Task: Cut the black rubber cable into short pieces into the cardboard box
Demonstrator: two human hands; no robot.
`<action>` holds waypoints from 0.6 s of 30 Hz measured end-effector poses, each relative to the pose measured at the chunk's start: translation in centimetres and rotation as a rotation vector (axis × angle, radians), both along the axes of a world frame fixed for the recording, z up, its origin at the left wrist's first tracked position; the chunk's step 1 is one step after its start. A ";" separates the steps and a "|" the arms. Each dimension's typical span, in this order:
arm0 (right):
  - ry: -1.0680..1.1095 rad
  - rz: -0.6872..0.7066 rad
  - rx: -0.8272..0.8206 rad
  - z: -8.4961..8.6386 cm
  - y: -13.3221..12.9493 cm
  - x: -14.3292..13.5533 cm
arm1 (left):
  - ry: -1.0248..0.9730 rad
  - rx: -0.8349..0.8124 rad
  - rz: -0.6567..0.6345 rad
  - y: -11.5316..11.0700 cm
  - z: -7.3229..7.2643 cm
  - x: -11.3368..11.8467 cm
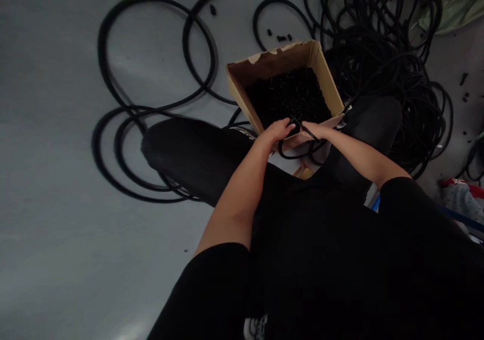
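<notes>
A cardboard box (329, 80) stands between my knees, and many small black pieces (287, 93) lie inside it. Over its near edge my left hand (280, 129) is closed, with its fingertips at a thin dark thing too small to name. Close beside it on the right, my right hand (313, 130) is closed around a black hose (310, 134). The hose curves down below both hands, outside the box. The two hands almost touch. Whether the hose runs into my left hand cannot be made out.
Loops of black hose (101, 52) lie on the grey floor (49, 128) at the left. A large tangled pile of hose (378, 57) is at the right. Small black pieces (281, 38) are scattered beyond the box. Green cloth (459, 4) lies at the top right.
</notes>
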State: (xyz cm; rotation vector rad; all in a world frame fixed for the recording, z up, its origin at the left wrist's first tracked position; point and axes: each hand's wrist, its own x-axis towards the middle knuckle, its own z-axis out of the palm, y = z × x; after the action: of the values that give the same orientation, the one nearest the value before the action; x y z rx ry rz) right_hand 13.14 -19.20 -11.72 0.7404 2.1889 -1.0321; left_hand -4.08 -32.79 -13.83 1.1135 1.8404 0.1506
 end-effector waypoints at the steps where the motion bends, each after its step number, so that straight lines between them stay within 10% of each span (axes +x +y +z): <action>1: 0.022 -0.002 0.012 -0.2 0.2 -0.1 | -0.014 0.011 0.022 0.0 -0.1 -0.1; 11: 0.152 -0.400 -0.541 -2.1 0.1 1.5 | -0.668 0.447 0.918 0.8 0.9 0.0; 18: 0.074 -0.463 -0.800 0.6 -1.0 3.1 | -0.767 0.687 1.139 0.5 9.9 -2.4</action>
State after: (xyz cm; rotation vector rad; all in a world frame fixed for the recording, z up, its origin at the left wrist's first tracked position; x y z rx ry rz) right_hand 16.26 -20.18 -11.12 0.8231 1.4521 -2.0127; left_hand -6.49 -32.26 -3.97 0.1633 1.4789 1.6972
